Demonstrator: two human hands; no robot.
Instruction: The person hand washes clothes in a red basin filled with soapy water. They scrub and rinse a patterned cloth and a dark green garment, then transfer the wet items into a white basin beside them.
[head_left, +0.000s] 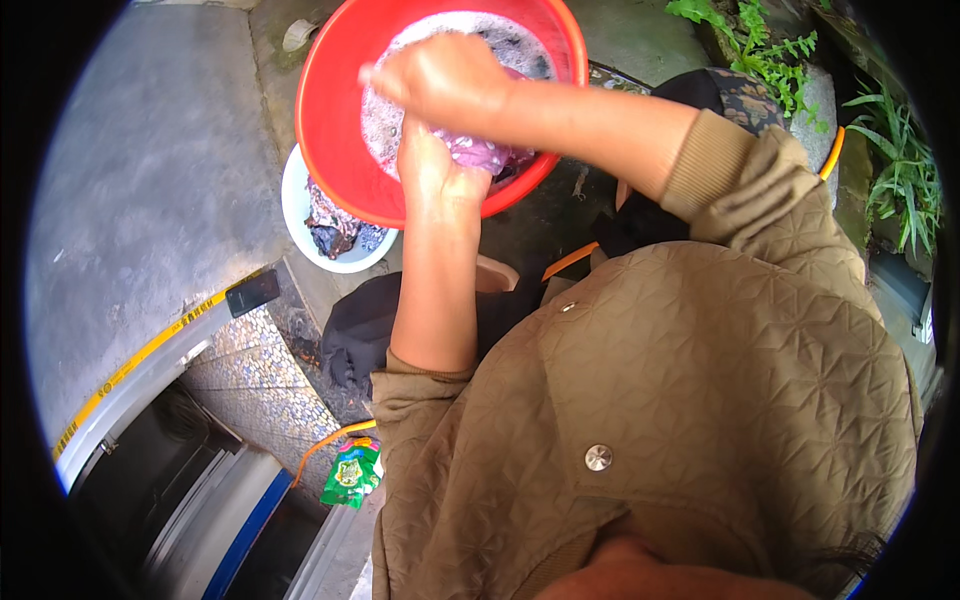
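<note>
A red plastic basin (330, 135) holds foamy water (382, 124) with dark wet cloth (534, 64) in it. Over the water, my left hand (439, 161) grips a wet purple cloth (480, 154) with white spots. My right hand (442, 75) is curled into a fist just above the left one, blurred, and appears closed on the same cloth. Its fingers are partly hidden from view. Part of the purple cloth shows beyond my right wrist.
A pale blue basin (292, 199) with patterned clothes (330, 217) stands partly under the red one's rim. A dark phone (253, 293) lies by a yellow strip (150, 349). A green packet (352, 474) sits near an orange hose (319, 444). Leafy plants (900, 180) grow at right.
</note>
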